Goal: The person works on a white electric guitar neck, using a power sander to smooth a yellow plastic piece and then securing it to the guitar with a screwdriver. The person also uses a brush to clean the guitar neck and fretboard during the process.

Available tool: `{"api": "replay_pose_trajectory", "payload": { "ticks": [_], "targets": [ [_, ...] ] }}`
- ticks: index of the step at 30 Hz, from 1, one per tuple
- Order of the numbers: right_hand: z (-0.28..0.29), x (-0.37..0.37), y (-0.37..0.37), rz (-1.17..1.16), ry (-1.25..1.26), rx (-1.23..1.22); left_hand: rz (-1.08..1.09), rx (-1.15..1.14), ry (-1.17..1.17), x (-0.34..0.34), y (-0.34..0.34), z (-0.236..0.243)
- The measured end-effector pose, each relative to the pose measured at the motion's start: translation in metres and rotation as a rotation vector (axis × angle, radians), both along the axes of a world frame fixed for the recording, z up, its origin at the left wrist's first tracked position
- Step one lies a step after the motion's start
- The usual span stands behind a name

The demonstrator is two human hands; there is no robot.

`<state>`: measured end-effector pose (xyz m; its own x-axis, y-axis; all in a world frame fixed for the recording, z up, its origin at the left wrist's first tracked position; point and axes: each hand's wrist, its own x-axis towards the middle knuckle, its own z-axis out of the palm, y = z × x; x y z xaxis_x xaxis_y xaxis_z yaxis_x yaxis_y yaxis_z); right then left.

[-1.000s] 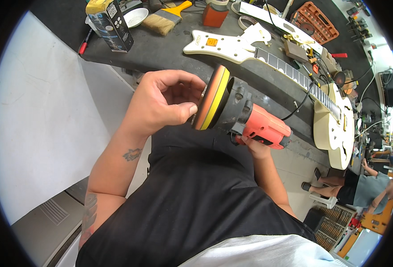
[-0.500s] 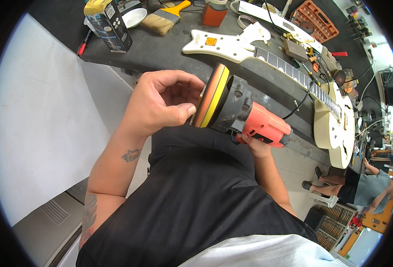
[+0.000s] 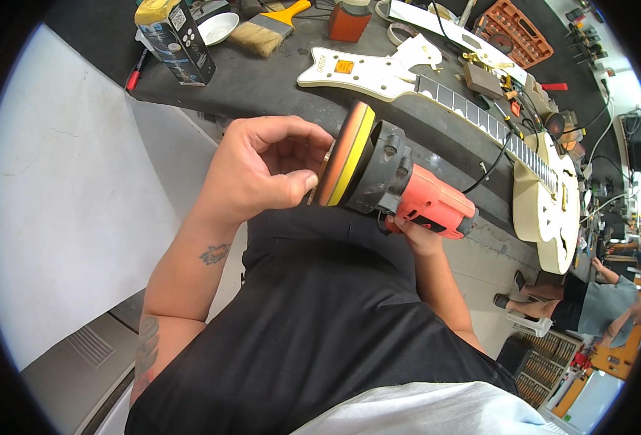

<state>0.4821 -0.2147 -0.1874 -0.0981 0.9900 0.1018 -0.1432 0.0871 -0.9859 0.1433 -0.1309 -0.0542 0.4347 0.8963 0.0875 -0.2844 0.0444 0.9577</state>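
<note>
Visibly, a gap divides the polisher (image 3: 389,174) from the edge of the guitar (image 3: 473,118).

The right hand (image 3: 420,239) gripped the body of a red-and-black power tool (image 3: 436,203), whose layered orange-and-yellow pad (image 3: 348,156) faced left. Left of the tool, the left hand (image 3: 266,170) curved its thumb and fingers at the pad's outer face, their exact contact partly hidden. Beyond the tool, a cream guitar (image 3: 531,210) lay along the dark bench (image 3: 259,90); farther beyond it, to its left, were a wide paintbrush (image 3: 266,35) and a carton (image 3: 179,47).
</note>
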Motion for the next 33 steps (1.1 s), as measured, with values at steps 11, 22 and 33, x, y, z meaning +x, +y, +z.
{"api": "replay_pose_trajectory", "payload": {
  "ticks": [11,22,33],
  "targets": [
    [0.0003,0.0037,0.002,0.075,-0.018,0.024,0.006,0.003,-0.009,-0.0002,0.0021,-0.0028],
    [0.0009,0.0031,-0.0018,0.079,0.004,0.021,-0.009,0.006,0.03,-0.0006,0.0037,-0.0045],
    [-0.0024,0.0028,-0.0072,0.037,-0.053,0.062,-0.009,0.003,0.005,-0.0014,0.0043,-0.0078]
  ]
}}
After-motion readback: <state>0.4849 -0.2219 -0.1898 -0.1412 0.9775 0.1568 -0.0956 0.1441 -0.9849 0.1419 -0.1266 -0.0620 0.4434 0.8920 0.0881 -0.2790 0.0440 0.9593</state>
